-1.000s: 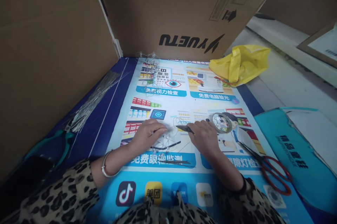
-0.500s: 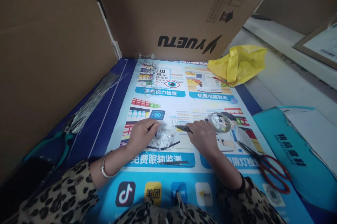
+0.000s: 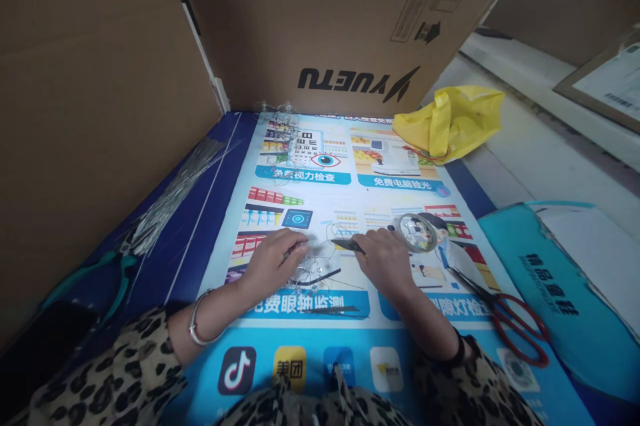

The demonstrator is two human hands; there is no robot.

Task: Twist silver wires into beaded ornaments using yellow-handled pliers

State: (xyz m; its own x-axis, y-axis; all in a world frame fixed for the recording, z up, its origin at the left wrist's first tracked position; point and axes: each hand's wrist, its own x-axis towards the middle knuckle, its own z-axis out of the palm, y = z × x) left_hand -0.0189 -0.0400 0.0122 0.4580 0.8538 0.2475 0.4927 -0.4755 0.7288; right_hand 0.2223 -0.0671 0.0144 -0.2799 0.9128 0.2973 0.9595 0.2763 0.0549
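Observation:
My left hand [image 3: 276, 258] is closed in a pinch above a small cluster of thin wire with clear beads [image 3: 314, 269]. What sits between its fingertips is too fine to make out. In my right hand [image 3: 385, 261] is a dark tool with a narrow pointed tip [image 3: 345, 245], aimed left toward my other hand; its grip is hidden in my fist. A thin curved wire [image 3: 336, 231] shows near that tip. Below the beads lie several short dark strips [image 3: 335, 311] on the printed poster [image 3: 370, 199]. A round clear spool [image 3: 418, 233] lies just beyond my right knuckles.
Red-handled scissors [image 3: 517, 326] and a turquoise bag [image 3: 545, 279] lie at right. A yellow bag [image 3: 445, 125] is at the back. At left are a bundle of wires [image 3: 175, 193] and teal-handled pliers [image 3: 120, 283]. More beaded wire [image 3: 285, 119] lies before the cardboard box [image 3: 340, 19].
My left hand has turned slightly and shifted a little right, its thumb and fingers now pointing toward the dark tool. My right hand has hardly moved.

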